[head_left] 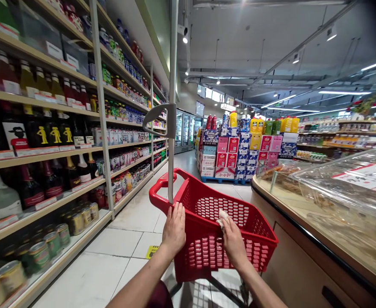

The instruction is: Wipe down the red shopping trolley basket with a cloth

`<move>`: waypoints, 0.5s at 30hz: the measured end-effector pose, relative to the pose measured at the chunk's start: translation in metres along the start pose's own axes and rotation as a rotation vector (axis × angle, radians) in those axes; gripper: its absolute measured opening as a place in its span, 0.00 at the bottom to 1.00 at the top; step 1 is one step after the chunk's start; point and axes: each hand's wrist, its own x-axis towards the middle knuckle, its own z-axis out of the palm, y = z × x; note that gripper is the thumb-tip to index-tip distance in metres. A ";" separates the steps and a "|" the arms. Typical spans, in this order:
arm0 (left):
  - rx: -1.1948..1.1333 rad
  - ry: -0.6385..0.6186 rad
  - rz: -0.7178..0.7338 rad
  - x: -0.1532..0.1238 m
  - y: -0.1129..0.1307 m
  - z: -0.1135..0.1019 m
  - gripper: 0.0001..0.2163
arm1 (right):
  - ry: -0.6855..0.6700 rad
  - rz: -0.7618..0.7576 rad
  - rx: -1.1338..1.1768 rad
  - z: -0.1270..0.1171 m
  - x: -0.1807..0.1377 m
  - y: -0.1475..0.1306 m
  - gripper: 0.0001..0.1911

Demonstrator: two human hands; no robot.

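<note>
In the middle of the head view stands a red plastic shopping cart [203,231] with a perforated basket, its inside bare where it shows. My left hand [175,229] lies on the cart's near rim beside the pole, fingers stretched out and side by side, nothing seen in it. Against the same rim, further right, my right hand [233,239] presses a crumpled white cloth or tissue [222,217] with its fingers. A metal pole [171,162] rises from the cart's handle end and carries a grey hook-shaped handle [162,122]. The cart's red push handle [155,194] points left.
Shelves of bottles and cans [59,149] line the left side. A display counter [303,239] with clear covers stands close on the right. Stacked drink cartons [226,158] sit on a blue pallet ahead. A yellow floor sticker [151,252] lies on the white tiles [117,269].
</note>
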 end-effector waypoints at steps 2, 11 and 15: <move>-0.012 0.015 -0.015 0.002 0.003 0.000 0.33 | 0.018 -0.006 0.041 0.013 0.004 -0.017 0.23; 0.008 0.049 -0.038 -0.011 -0.015 -0.006 0.30 | 0.041 -0.029 0.176 0.043 0.038 -0.071 0.23; -0.023 -0.003 -0.004 -0.026 -0.020 0.010 0.27 | -0.021 -0.056 0.161 0.053 0.056 -0.098 0.20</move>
